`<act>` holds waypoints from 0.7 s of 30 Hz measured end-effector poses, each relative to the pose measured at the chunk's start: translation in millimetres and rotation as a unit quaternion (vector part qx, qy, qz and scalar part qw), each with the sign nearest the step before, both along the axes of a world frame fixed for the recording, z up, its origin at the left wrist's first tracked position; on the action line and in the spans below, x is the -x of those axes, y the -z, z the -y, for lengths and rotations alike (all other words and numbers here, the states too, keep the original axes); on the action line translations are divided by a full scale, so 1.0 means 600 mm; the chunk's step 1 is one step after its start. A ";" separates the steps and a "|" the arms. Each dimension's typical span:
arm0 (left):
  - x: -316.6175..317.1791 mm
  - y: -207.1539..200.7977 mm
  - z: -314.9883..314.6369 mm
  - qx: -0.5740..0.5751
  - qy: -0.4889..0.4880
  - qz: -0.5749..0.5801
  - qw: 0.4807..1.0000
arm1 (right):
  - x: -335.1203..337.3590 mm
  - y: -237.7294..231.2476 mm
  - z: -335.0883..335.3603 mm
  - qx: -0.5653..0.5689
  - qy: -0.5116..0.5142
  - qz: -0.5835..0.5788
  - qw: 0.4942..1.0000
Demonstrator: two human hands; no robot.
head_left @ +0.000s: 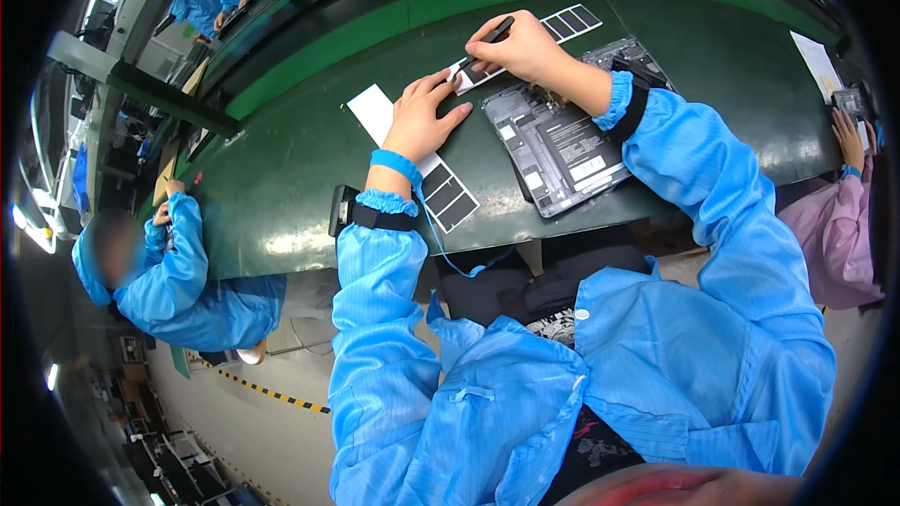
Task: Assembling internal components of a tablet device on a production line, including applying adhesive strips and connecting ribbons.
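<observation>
One black tool clamped in right grip; left hand spread at label strip.

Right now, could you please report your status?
Right hand grips slim black tool. Left hand over white black-celled strip. Right forearm partly covers opened grey laptop base.

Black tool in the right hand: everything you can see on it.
The black tool is slim and stick-like, dark along its visible length; whether plastic or coated metal, I can't tell. The right hand grips it between the fingers, hiding its middle. It slants, upper end pointing up and right, lower end down-left toward the fingertips of the left hand. The tip's shape and any contact there are too small to make out.
</observation>
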State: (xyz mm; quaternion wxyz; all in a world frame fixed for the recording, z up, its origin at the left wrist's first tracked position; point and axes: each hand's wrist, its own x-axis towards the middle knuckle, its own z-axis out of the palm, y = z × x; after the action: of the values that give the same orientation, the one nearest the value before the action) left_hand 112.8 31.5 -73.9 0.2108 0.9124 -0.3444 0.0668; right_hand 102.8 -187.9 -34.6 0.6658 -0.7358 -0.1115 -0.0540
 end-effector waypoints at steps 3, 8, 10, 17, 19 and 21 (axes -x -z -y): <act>-0.010 0.002 -0.006 0.014 0.033 -0.013 0.999 | 0.033 -0.044 0.034 -0.058 -0.029 -0.015 0.998; -0.024 -0.037 -0.011 0.074 0.058 -0.119 0.988 | 0.092 -0.084 0.161 -0.017 0.021 -0.042 0.999; 0.015 -0.079 0.036 0.087 0.009 -0.092 0.992 | 0.105 -0.066 0.212 0.001 0.060 -0.055 0.997; 0.053 -0.114 0.186 0.206 -0.021 -0.373 0.904 | 0.100 -0.016 0.240 -0.056 0.048 -0.100 0.992; 0.049 -0.106 0.203 0.168 -0.025 -0.359 0.918 | 0.098 -0.011 0.250 -0.063 0.052 -0.098 0.992; 0.050 -0.108 0.215 0.155 -0.032 -0.365 0.917 | 0.101 -0.004 0.253 -0.050 0.040 -0.102 0.993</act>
State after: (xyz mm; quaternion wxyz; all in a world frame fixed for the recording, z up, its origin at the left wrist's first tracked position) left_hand 82.8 -97.4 -9.3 0.4584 0.8396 -0.1997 -0.2121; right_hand 42.5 -339.7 -32.4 0.7067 -0.7074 -0.0102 -0.0106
